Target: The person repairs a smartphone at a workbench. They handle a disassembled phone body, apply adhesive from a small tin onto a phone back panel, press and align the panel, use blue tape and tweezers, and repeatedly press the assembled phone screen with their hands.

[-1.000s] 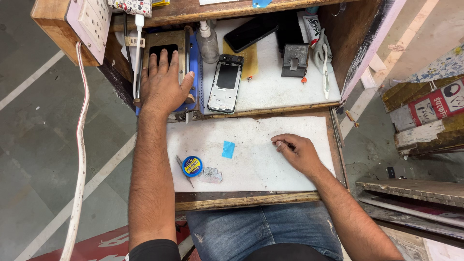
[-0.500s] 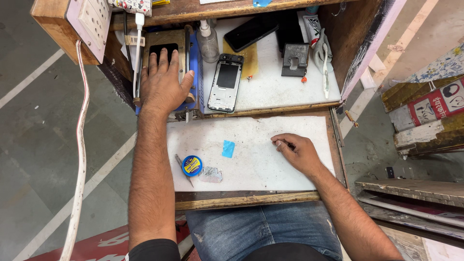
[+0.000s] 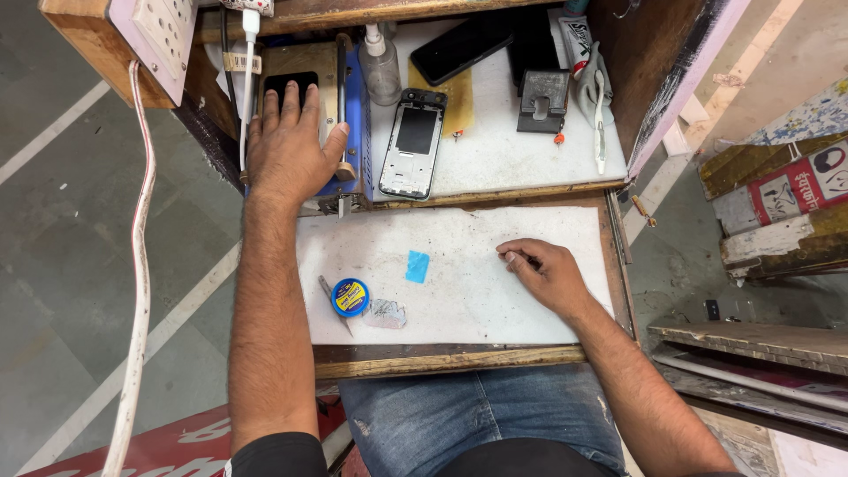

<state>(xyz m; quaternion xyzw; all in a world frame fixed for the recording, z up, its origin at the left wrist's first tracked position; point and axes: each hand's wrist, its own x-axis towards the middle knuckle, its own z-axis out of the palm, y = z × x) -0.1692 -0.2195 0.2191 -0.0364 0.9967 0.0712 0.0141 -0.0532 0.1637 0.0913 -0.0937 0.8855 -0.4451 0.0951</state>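
**Desk:** What does the frame show at the repair bench?

**Photographer:** A person seated at a small wooden workbench, seen from above. The left hand (image 3: 291,146) lies flat, fingers spread and released, pressing down on a dark phone screen (image 3: 291,87) that sits on a blue-edged, metal-plated separator machine (image 3: 353,115). It grips nothing; it only bears down.

**Desk:** And the other hand?

**Photographer:** The right hand (image 3: 541,274) rests on the scuffed white work mat (image 3: 459,300), fingers curled loosely inward, fingertips meeting as if pinching something tiny. Whether anything is between them I cannot tell.

**Desk:** How far along does the work look?

**Photographer:** Midway, by my reading. Just to the right of the left hand's thumb lies a stripped silver phone frame with its black inner panel exposed (image 3: 412,143), already taken apart. The screen is under the palm on the plate, not yet lifted off. No tool is in hand.

**Desk:** What surrounds the hands?

**Photographer:** Between the two forearms, on the mat, a small square of blue tape (image 3: 417,266). Nearer the left forearm, a round blue-and-yellow tin (image 3: 351,297) beside a crumpled grey scrap (image 3: 386,313). Beyond the left hand's fingers, a clear plastic dropper bottle (image 3: 382,69); further right, a black phone lying face down (image 3: 461,46).
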